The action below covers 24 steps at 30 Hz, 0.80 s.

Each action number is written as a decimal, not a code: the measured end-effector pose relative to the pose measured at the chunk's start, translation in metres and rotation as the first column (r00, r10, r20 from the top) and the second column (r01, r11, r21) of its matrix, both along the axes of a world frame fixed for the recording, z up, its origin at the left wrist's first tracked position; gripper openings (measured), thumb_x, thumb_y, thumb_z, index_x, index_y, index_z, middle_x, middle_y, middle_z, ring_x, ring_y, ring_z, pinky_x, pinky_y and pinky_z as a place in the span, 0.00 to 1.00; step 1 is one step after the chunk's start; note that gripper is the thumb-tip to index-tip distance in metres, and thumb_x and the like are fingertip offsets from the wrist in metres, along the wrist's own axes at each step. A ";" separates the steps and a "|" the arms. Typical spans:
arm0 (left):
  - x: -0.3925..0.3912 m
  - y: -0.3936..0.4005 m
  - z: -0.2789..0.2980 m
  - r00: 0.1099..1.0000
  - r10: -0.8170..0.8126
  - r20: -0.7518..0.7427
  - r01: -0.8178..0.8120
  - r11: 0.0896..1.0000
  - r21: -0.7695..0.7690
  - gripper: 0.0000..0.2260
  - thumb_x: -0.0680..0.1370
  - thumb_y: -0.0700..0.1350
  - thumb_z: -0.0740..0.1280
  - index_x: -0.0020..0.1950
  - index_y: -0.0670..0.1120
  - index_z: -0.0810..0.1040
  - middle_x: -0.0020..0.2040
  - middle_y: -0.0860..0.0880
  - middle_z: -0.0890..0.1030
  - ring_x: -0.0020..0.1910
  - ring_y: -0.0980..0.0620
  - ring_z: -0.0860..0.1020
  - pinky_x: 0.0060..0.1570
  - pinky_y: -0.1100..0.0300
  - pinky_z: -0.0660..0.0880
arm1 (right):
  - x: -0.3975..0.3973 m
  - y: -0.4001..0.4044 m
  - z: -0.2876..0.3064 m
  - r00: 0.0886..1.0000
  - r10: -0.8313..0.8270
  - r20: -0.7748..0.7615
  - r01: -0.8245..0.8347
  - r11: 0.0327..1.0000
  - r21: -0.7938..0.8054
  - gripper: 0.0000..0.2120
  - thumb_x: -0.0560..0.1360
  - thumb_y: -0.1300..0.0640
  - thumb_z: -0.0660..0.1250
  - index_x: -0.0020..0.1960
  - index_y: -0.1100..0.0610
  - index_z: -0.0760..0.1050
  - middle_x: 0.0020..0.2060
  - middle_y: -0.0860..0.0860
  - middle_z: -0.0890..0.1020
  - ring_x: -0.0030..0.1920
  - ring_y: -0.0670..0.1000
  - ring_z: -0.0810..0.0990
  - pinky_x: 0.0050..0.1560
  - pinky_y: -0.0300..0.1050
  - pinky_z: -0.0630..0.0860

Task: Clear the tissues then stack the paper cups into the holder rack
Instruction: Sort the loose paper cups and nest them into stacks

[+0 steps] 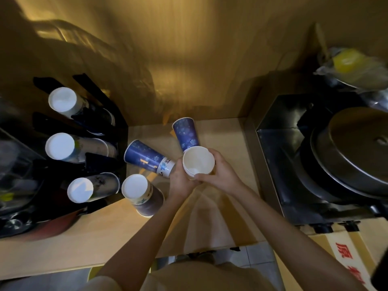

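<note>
- Both hands meet over the bench. The right hand wraps round a nested stack of white cups, mouth up, thumb across the near rim. The left hand curls against the stack's left side; it also seems to hold the base of a blue cup lying tilted, though the contact is partly hidden.
- A second blue cup sits just behind the stack, touching or nearly so; I cannot tell which.
- A loose cup lies on its side on the bench, beside the rack, bottom toward the camera.
- The rack stands at the left with three slots, each showing a cup stack bottom outward.
- No tissues are visible, so that step looks done; stacking is under way.
- Risks, as I judge them: squeezing the thin rim could crease it, and a crushed cup will jam when nested.
- Lifting the stack may knock the blue cup behind it.
- The cup on its side could roll toward the bench edge if nudged.
</note>
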<state>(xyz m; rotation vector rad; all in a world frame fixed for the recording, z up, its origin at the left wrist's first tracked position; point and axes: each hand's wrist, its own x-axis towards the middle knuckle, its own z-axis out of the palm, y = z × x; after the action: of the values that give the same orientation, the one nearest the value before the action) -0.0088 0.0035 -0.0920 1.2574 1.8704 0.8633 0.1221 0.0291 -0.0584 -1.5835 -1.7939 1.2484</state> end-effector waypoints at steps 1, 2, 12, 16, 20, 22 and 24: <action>0.003 0.001 0.001 1.000 -0.010 0.014 0.010 1.000 0.003 0.37 0.61 0.44 0.79 0.66 0.46 0.67 0.60 0.45 0.77 0.59 0.45 0.75 0.55 0.54 0.72 | 0.004 0.001 0.001 1.000 -0.019 0.010 0.019 1.000 0.002 0.42 0.60 0.52 0.79 0.69 0.53 0.63 0.61 0.49 0.74 0.61 0.51 0.74 0.58 0.45 0.73; 0.006 0.002 0.001 0.999 -0.025 0.042 0.025 1.000 0.005 0.37 0.60 0.45 0.79 0.66 0.46 0.67 0.60 0.46 0.77 0.58 0.47 0.76 0.54 0.56 0.72 | 0.008 0.003 0.003 0.999 -0.037 0.020 0.037 0.999 0.006 0.42 0.60 0.52 0.79 0.69 0.53 0.63 0.60 0.48 0.74 0.60 0.51 0.74 0.58 0.45 0.73; 0.070 0.033 0.015 0.949 -0.256 0.181 0.237 0.964 0.120 0.40 0.58 0.50 0.78 0.66 0.47 0.66 0.62 0.47 0.76 0.60 0.50 0.75 0.60 0.54 0.73 | 0.070 0.015 0.016 0.968 -0.232 0.096 0.228 0.972 0.055 0.42 0.61 0.57 0.79 0.70 0.56 0.63 0.64 0.53 0.73 0.62 0.50 0.71 0.59 0.43 0.70; 0.087 0.051 0.013 0.931 -0.361 0.046 0.356 0.930 0.090 0.40 0.59 0.47 0.79 0.67 0.47 0.65 0.66 0.45 0.72 0.63 0.47 0.71 0.59 0.59 0.68 | 0.089 0.019 0.014 0.950 -0.299 0.094 0.297 0.954 0.041 0.43 0.60 0.59 0.79 0.70 0.57 0.62 0.64 0.53 0.74 0.63 0.53 0.72 0.57 0.41 0.68; 0.093 0.060 0.007 0.920 -0.392 -0.019 0.392 0.919 0.029 0.41 0.60 0.47 0.78 0.69 0.47 0.64 0.67 0.43 0.70 0.65 0.45 0.70 0.61 0.56 0.68 | 0.099 0.022 0.014 0.945 -0.317 0.083 0.319 0.948 -0.012 0.42 0.62 0.59 0.78 0.70 0.57 0.61 0.64 0.54 0.73 0.64 0.54 0.71 0.57 0.42 0.69; 0.094 0.063 0.006 0.917 -0.398 -0.025 0.399 0.917 0.020 0.41 0.60 0.47 0.78 0.69 0.47 0.64 0.67 0.44 0.71 0.64 0.45 0.71 0.60 0.55 0.69 | 0.101 0.024 0.016 0.952 -0.291 0.089 0.295 0.955 -0.030 0.39 0.63 0.58 0.77 0.69 0.56 0.62 0.64 0.54 0.73 0.63 0.53 0.71 0.57 0.43 0.70; 0.095 0.064 0.006 0.917 -0.399 -0.020 0.400 0.916 0.025 0.40 0.60 0.47 0.78 0.69 0.47 0.65 0.66 0.44 0.72 0.63 0.45 0.71 0.59 0.55 0.70 | 0.101 0.026 0.016 0.956 -0.270 0.112 0.275 0.961 -0.030 0.39 0.63 0.57 0.77 0.69 0.55 0.63 0.63 0.54 0.73 0.63 0.54 0.72 0.59 0.46 0.72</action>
<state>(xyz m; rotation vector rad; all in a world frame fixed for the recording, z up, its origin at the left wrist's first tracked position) 0.0859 0.0677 -0.0858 1.5954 1.5330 0.6600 0.2235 0.0551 -0.0420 -1.8814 -1.5492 1.1000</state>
